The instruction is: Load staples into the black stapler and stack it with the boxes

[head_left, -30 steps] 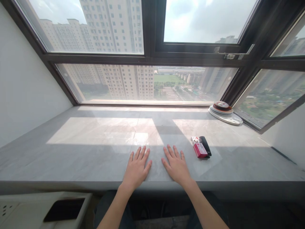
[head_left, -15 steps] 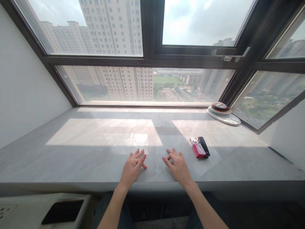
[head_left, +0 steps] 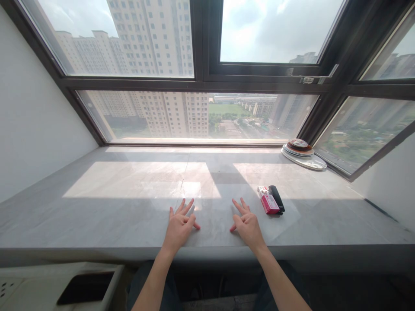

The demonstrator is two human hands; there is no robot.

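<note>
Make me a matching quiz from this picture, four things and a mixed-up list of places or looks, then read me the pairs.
Column one
1. left hand
2. right hand
3. stack of round flat items
4. stapler-like object

Column two
A. back right of the ledge
B. black, beside the pink box
C. empty, farther from the pink box
D. empty, nearer the pink box

Pairs: 1-C, 2-D, 3-A, 4-B

See a small carton (head_left: 269,204), white toward the window and pink with a pale label nearer the front, lying aslant on the grey windowsill (head_left: 97,220). Find a slim black stapler (head_left: 276,198) close along the right side, slanting likewise.
</note>
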